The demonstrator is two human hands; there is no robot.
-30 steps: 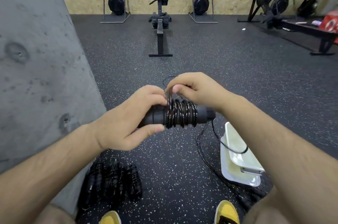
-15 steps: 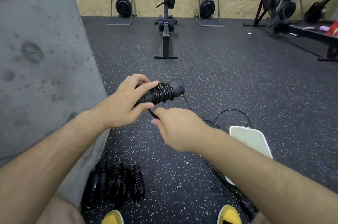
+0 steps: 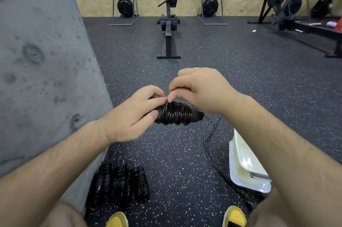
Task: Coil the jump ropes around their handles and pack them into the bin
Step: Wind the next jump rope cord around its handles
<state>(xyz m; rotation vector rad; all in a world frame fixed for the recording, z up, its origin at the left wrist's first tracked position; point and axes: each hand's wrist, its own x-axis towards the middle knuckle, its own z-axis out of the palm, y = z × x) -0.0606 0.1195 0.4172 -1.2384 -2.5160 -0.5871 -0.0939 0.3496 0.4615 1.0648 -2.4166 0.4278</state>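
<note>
From the head view, your left hand (image 3: 133,115) grips the left end of the black handles (image 3: 175,113), held level above the floor (image 3: 185,162). Your right hand (image 3: 199,89) pinches the cord (image 3: 208,143) atop the coil. The cord's loose length trails to the floor beside the white bin (image 3: 242,162). Other coiled ropes (image 3: 120,182) lie against the wall (image 3: 46,60).

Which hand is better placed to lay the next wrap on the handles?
Right. The right hand pinches the rope just above the coiled handles, with slack trailing on its side; the left hand grips the handles' bare end, steadying them.
</note>
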